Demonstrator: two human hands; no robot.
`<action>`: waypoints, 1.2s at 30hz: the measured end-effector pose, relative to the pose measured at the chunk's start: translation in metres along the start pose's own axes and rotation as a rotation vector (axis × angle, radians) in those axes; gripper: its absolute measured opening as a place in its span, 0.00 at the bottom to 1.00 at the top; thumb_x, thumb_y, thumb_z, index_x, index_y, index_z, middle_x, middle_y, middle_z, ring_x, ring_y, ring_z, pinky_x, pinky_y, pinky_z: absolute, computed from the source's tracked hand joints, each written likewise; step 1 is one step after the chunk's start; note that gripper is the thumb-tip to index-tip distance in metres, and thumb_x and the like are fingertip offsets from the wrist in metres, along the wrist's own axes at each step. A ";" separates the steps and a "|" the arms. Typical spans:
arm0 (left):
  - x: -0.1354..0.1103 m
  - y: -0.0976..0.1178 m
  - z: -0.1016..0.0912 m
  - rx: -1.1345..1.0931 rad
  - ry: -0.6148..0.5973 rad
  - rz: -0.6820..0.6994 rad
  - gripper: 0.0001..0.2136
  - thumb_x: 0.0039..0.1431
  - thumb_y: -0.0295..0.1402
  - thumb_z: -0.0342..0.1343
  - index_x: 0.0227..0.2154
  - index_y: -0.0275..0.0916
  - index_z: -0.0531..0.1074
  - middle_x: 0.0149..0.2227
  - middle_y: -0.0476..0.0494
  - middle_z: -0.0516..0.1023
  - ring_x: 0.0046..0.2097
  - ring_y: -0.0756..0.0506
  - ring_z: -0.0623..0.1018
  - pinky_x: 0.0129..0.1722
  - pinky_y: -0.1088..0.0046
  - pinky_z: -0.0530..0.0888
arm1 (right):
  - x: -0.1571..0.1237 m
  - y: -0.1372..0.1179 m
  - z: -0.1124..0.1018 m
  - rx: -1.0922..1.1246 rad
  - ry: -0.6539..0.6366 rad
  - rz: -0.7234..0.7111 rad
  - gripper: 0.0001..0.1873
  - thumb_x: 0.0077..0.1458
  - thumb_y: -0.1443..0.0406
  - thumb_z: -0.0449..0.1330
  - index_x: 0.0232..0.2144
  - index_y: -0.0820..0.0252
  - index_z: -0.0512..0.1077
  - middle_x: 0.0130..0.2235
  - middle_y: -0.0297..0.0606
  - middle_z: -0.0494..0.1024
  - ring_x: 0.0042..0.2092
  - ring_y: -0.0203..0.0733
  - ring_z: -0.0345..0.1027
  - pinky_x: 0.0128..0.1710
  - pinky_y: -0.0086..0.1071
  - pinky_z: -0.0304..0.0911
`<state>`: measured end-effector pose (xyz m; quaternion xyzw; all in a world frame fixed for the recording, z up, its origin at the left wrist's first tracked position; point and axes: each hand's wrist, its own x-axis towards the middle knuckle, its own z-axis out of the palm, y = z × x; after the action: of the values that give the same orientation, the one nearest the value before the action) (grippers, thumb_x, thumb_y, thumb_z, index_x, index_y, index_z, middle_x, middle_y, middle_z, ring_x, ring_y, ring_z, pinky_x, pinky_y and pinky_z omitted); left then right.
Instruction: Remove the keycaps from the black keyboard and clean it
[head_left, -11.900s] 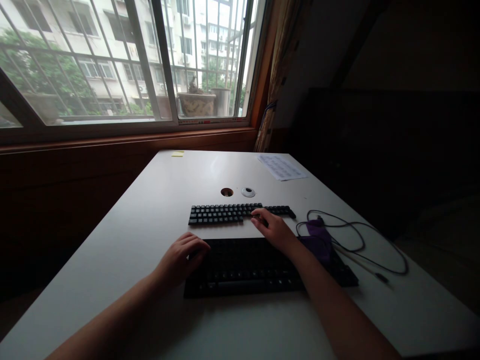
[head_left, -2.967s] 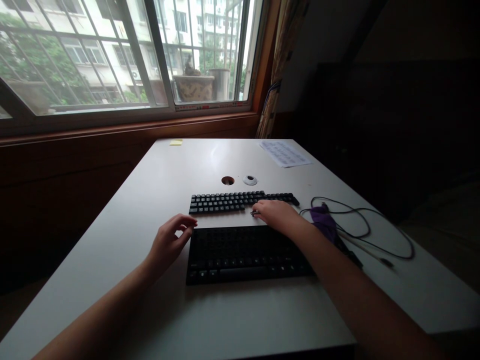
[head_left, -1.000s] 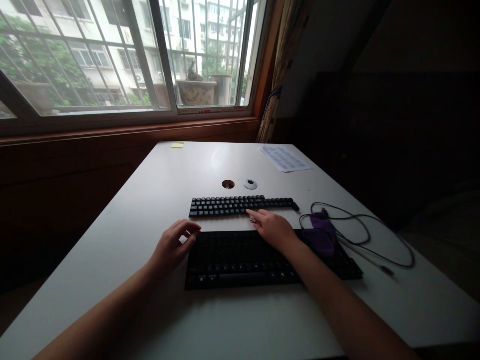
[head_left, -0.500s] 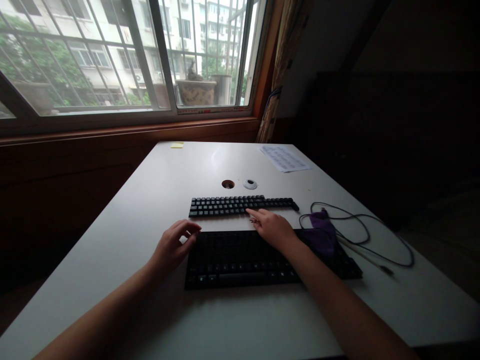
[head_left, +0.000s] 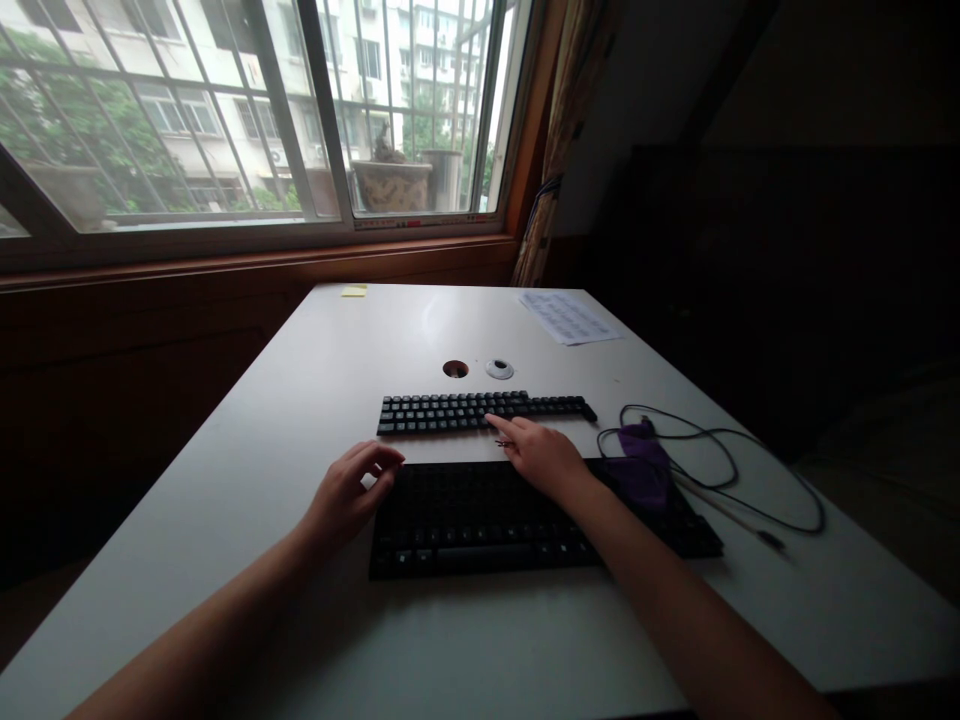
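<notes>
A black keyboard (head_left: 480, 556) lies in front of me, with pale-marked keycaps in its front rows and a darker area behind them. Just beyond it, black keycaps (head_left: 431, 413) are laid out in rows on the table. My left hand (head_left: 352, 490) is curled at the keyboard's far left corner, thumb and fingertips against it. Over the gap between keyboard and rows is my right hand (head_left: 544, 458). Its index finger points onto the front row of keycaps, and the other fingers are curled. A small thin thing shows under them, too small to name.
Purple cloth (head_left: 641, 468) lies over the keyboard's right part, beside a looped black cable (head_left: 731, 470). Farther back on the white table (head_left: 315, 370) are a round hole (head_left: 455, 369), a white ring-shaped cover (head_left: 499, 369), printed paper (head_left: 571, 317) and a yellow note (head_left: 354, 291).
My right index finger has shifted slightly left along the front row of keycaps. My left hand stays at the keyboard's corner.
</notes>
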<state>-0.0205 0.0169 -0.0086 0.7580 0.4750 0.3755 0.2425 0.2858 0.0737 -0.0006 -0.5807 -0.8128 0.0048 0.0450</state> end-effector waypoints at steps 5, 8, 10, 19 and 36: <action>0.000 0.000 0.001 0.002 -0.002 -0.004 0.06 0.62 0.28 0.52 0.39 0.39 0.73 0.39 0.44 0.76 0.39 0.47 0.76 0.38 0.71 0.74 | 0.002 -0.005 -0.003 0.026 0.009 0.000 0.28 0.62 0.64 0.52 0.63 0.43 0.61 0.48 0.35 0.77 0.42 0.42 0.73 0.36 0.32 0.62; 0.001 0.000 0.001 0.003 -0.002 -0.009 0.06 0.62 0.28 0.52 0.38 0.39 0.73 0.39 0.44 0.76 0.39 0.46 0.76 0.38 0.70 0.74 | 0.002 -0.010 -0.003 0.015 -0.002 0.011 0.27 0.62 0.63 0.52 0.63 0.44 0.61 0.47 0.36 0.76 0.42 0.42 0.72 0.37 0.32 0.62; 0.001 0.000 0.001 0.000 -0.006 -0.010 0.06 0.63 0.29 0.52 0.38 0.39 0.73 0.39 0.44 0.76 0.39 0.46 0.76 0.38 0.70 0.74 | 0.001 -0.013 -0.001 0.009 -0.005 0.027 0.26 0.62 0.62 0.52 0.63 0.44 0.61 0.47 0.36 0.77 0.42 0.43 0.72 0.37 0.33 0.62; 0.001 0.001 0.001 0.013 -0.006 -0.004 0.06 0.62 0.28 0.52 0.38 0.39 0.74 0.38 0.45 0.76 0.39 0.46 0.76 0.38 0.70 0.74 | 0.001 -0.014 0.005 0.018 -0.013 0.050 0.25 0.63 0.60 0.52 0.62 0.45 0.63 0.46 0.36 0.77 0.42 0.44 0.73 0.36 0.33 0.61; 0.002 0.002 0.001 0.015 -0.008 -0.005 0.06 0.62 0.28 0.52 0.38 0.39 0.74 0.38 0.45 0.76 0.38 0.47 0.76 0.37 0.71 0.74 | 0.000 -0.017 0.006 0.001 -0.005 0.048 0.25 0.63 0.59 0.52 0.62 0.46 0.63 0.47 0.37 0.78 0.41 0.44 0.74 0.37 0.34 0.62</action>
<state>-0.0180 0.0177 -0.0077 0.7601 0.4788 0.3681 0.2397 0.2694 0.0689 -0.0052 -0.5999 -0.7989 0.0077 0.0433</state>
